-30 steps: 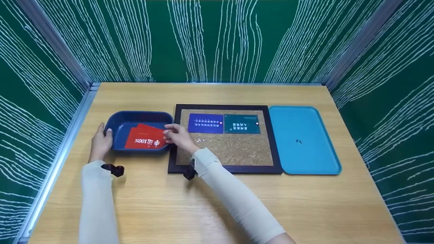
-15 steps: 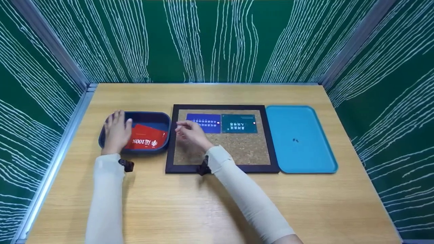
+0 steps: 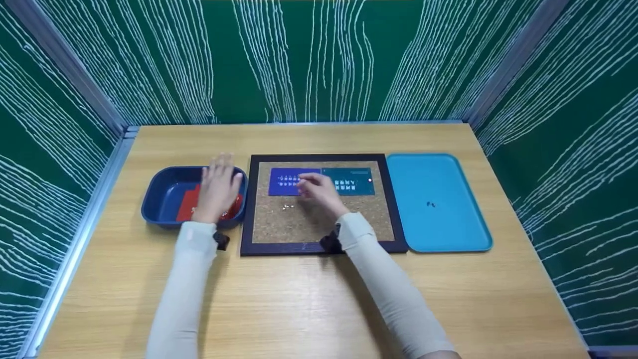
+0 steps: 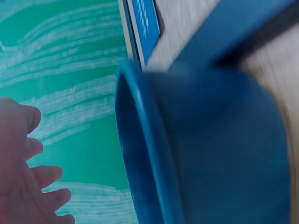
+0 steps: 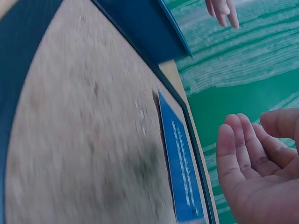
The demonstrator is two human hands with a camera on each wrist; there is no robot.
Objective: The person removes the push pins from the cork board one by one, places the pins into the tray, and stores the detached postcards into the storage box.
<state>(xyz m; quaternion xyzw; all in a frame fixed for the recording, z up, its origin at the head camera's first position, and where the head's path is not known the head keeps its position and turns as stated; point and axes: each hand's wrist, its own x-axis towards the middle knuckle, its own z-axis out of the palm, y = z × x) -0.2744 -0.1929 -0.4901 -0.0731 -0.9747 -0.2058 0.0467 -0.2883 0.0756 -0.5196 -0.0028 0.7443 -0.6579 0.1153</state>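
My left hand (image 3: 217, 187) is above the navy blue tub (image 3: 145, 202), its fingers straight and partly spread; the left wrist view shows the hand (image 4: 32, 168) raised beside the tub's wall (image 4: 219, 144). Red cards (image 3: 187, 204) with white print lie in the tub, partly covered by that hand. Over the cork board (image 3: 339, 224) hangs my right hand (image 3: 323, 192), fingers loosely bent, overlapping the purple card (image 3: 280, 182). In the right wrist view the right hand's palm (image 5: 266, 177) faces the camera with nothing in it. A green card (image 3: 360, 184) lies beside the purple one.
A turquoise tray (image 3: 448, 229) stands against the board's right side, with small dark bits (image 3: 431, 204) on it. Small whitish bits (image 3: 288, 206) lie on the cork. Green panels (image 3: 319, 60) with white lines enclose the wooden table (image 3: 289, 309).
My left hand has left the tub's left rim and crossed rightward above it. My right hand has moved from the red cards at the tub's right rim to over the board.
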